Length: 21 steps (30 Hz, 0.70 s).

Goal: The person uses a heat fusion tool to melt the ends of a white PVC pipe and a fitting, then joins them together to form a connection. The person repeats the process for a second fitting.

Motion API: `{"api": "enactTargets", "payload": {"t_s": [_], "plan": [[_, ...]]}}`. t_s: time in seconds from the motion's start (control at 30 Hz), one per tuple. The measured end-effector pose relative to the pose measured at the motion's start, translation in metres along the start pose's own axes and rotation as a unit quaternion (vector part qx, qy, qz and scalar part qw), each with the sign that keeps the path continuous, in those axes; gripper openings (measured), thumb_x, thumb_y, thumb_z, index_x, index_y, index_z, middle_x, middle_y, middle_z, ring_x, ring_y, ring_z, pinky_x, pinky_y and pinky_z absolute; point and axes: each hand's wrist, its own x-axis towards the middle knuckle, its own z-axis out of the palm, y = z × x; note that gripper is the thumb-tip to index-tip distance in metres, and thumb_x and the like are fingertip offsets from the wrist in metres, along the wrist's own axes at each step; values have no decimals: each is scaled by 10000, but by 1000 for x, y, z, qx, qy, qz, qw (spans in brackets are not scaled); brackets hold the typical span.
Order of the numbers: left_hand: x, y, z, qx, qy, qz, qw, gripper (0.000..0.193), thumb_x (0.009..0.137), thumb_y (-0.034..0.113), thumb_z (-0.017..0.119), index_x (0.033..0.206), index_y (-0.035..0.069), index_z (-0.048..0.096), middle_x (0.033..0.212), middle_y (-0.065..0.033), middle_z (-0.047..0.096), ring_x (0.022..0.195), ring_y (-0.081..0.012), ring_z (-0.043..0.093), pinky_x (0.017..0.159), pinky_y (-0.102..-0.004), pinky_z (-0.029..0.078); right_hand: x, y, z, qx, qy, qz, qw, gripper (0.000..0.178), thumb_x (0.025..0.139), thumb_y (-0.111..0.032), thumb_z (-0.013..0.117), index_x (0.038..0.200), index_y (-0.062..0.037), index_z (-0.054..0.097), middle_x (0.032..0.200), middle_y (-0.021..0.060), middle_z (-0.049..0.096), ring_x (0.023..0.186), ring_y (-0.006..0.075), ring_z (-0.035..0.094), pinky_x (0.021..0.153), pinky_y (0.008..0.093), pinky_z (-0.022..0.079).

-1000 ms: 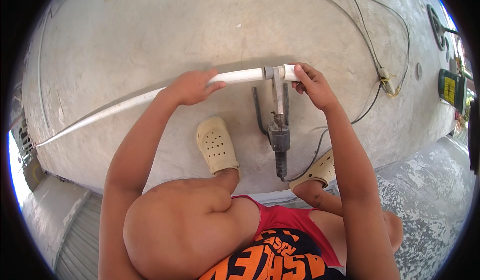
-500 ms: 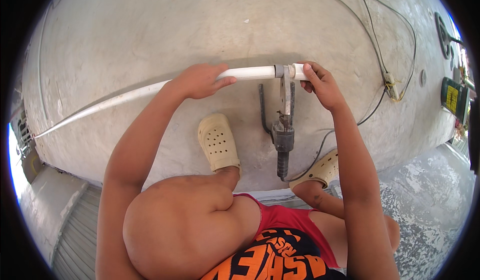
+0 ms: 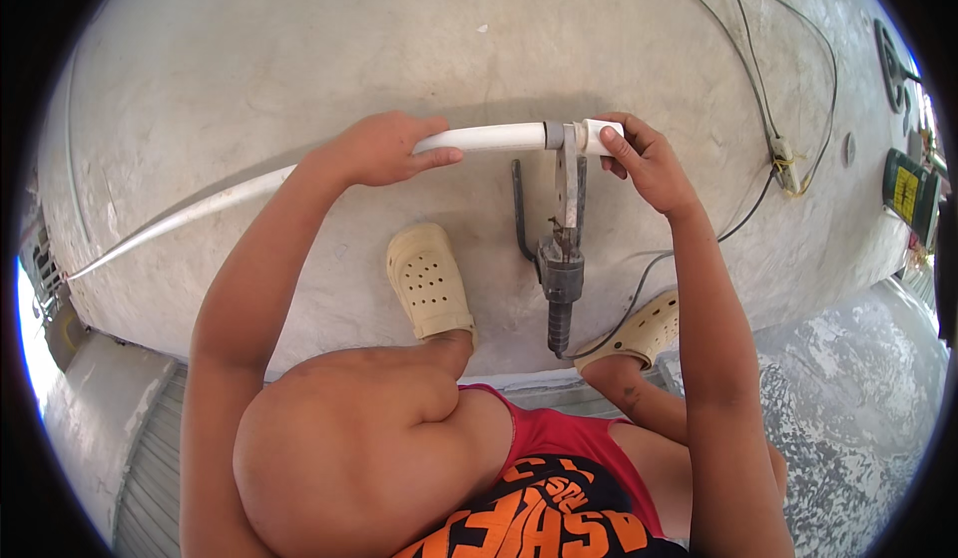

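A pipe-fusion heating tool (image 3: 562,279) stands on the concrete floor between my feet, its black handle toward me and its flat metal plate pointing away. My left hand (image 3: 394,149) is wrapped round a long white plastic pipe (image 3: 499,137). The pipe's right end meets the grey heating socket (image 3: 555,136) on the plate's left side. On the other side of the plate, my right hand (image 3: 644,159) grips a short white pipe fitting (image 3: 601,137), thumb on its near side. The fitting sits against the heating piece there; how deep it goes is hidden.
The pipe runs far left toward the slab's edge. My beige clogs (image 3: 427,274) flank the tool. Its dark cord (image 3: 639,303) curves right to an extension socket (image 3: 785,164) with more cables. A dark green box with a yellow label (image 3: 905,191) stands at the far right.
My left hand has shifted slightly left and away from me. More of the fitting shows beside my right thumb. The whole view has drifted a little; both hands keep their hold.
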Motion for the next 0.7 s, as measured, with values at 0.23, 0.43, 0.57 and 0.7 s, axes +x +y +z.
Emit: {"api": "enactTargets", "payload": {"t_s": [0.23, 0.43, 0.57, 0.7], "plan": [[11, -3, -10, 3, -12, 6, 1000, 635, 1018, 700, 585, 1299, 143, 707, 856, -139, 719, 811, -310, 692, 763, -469, 536, 1, -7, -2, -30, -5, 6, 1000, 474, 1073, -401, 698, 1310, 11, 696, 940, 10, 669, 809, 92, 594, 735, 268, 498], [8, 0, -9, 1, -26, 9, 1000, 599, 1016, 674, 614, 1281, 147, 716, 827, -126, 702, 792, -286, 679, 742, -443, 527, -1, -11, 5, -13, 21, 12, 1000, 450, 1058, -377, 726, 1282, 13, 706, 939, 13, 675, 813, 100, 592, 746, 271, 498], [6, 3, -9, -25, -26, 3, 999, 579, 1016, 666, 621, 1268, 155, 725, 809, -121, 693, 769, -274, 667, 723, -439, 518, -5, -11, 7, -15, 26, 18, 999, 444, 1057, -368, 731, 1287, 11, 698, 960, 20, 680, 826, 102, 595, 755, 273, 501], [3, 3, -15, -32, -54, 3, 998, 567, 1026, 645, 628, 1213, 117, 714, 784, -102, 659, 727, -254, 618, 683, -426, 476, -6, -9, 10, 0, 11, 11, 1000, 445, 1065, -364, 718, 1304, 10, 683, 988, 25, 684, 844, 105, 600, 777, 274, 509]]}}
